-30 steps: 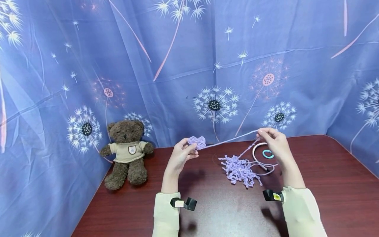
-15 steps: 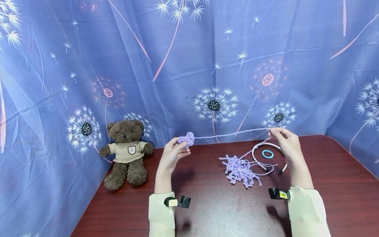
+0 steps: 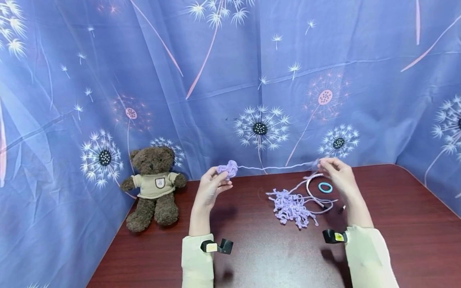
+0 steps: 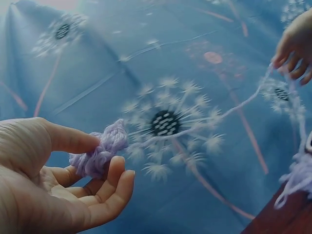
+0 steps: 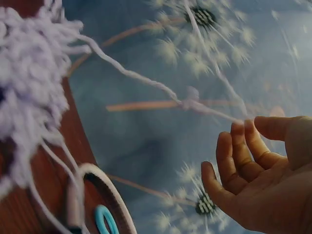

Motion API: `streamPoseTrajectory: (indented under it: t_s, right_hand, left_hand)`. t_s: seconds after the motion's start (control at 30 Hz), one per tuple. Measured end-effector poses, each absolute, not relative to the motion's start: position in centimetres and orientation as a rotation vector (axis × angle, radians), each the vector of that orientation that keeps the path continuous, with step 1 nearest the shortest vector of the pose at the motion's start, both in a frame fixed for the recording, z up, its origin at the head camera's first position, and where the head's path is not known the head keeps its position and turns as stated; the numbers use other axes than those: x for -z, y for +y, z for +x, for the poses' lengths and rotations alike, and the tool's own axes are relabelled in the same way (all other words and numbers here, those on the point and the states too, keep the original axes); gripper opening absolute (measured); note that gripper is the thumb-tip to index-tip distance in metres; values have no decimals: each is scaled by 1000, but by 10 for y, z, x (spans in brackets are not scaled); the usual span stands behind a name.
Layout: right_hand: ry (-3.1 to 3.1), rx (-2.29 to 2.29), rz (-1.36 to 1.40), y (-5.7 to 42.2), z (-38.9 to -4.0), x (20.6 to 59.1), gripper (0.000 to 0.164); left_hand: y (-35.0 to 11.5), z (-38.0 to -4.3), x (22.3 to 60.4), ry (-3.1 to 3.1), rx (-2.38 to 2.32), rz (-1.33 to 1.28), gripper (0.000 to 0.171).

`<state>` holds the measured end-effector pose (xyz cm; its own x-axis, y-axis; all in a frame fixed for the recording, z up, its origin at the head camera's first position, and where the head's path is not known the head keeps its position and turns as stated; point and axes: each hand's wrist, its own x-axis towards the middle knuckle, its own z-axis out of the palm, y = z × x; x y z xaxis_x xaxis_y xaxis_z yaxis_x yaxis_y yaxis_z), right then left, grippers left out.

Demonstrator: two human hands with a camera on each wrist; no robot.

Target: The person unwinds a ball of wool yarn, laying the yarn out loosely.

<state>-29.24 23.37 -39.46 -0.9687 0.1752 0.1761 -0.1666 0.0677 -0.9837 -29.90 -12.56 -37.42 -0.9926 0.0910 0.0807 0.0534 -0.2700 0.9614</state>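
Note:
A small wound bundle of lilac yarn (image 3: 228, 169) sits between the thumb and fingers of my left hand (image 3: 209, 188), held up over the table's back edge. From it a single yarn strand (image 3: 273, 168) runs across to my right hand (image 3: 338, 176), sagging a little midway. In the right wrist view, the thumb and index fingertip of that hand pinch the strand, other fingers loosely bent. Past the pinch, the yarn drops to a loose, curly lilac yarn heap (image 3: 292, 208) on the table, and a small knot (image 5: 191, 101) shows along this stretch.
Behind the heap lie a pale headband (image 3: 309, 188), partly hidden by the right hand, and a turquoise ring (image 3: 325, 187). A brown teddy bear (image 3: 153, 188) in a beige shirt sits at the table's left. A blue dandelion-print curtain (image 3: 216, 120) hangs close behind the table (image 3: 266, 256).
Both hands first spread apart, pulling the strand straight and long. Since then my right hand has come back left and the strand has slackened. The bundle has turned in my left hand.

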Motion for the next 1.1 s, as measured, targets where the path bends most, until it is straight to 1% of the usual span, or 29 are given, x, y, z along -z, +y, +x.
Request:
streamPoseTrajectory:
  t_s: [0.13,0.27,0.37,0.4,0.5,0.63,0.73,0.87,1.03,1.1]
  right_hand:
    - [-2201,-1982,67,213,-296,394,8]
    - [-2217,-2049,124,191,-297,392,15]
    - [-2238,-2083,183,173,-294,390,24]
    - [-2246,-2082,214,166,-293,389,25]
    - [-2309,-2067,316,146,-289,389,37]
    - [-2411,-2016,465,123,-285,391,43]
    - [-2462,-1965,533,114,-284,394,39]
    - [-2414,-2044,557,116,-284,394,32]
    - [-2299,-2172,485,132,-283,385,33]
    - [-2274,-2188,441,139,-283,381,26]
  left_hand:
    - [-110,-297,375,1896,-2413,252,20]
    - [-97,-294,377,1894,-2347,309,21]
    - [-91,-291,376,1848,-2309,351,17]
    - [-90,-290,376,1831,-2297,365,16]
    - [-85,-288,375,1794,-2256,405,14]
    - [-80,-286,374,1797,-2186,464,13]
    - [-80,-285,374,1807,-2139,506,16]
    - [-84,-285,373,1829,-2109,544,22]
    - [-96,-287,371,1851,-2114,560,22]
    - [-102,-288,370,1850,-2129,550,21]
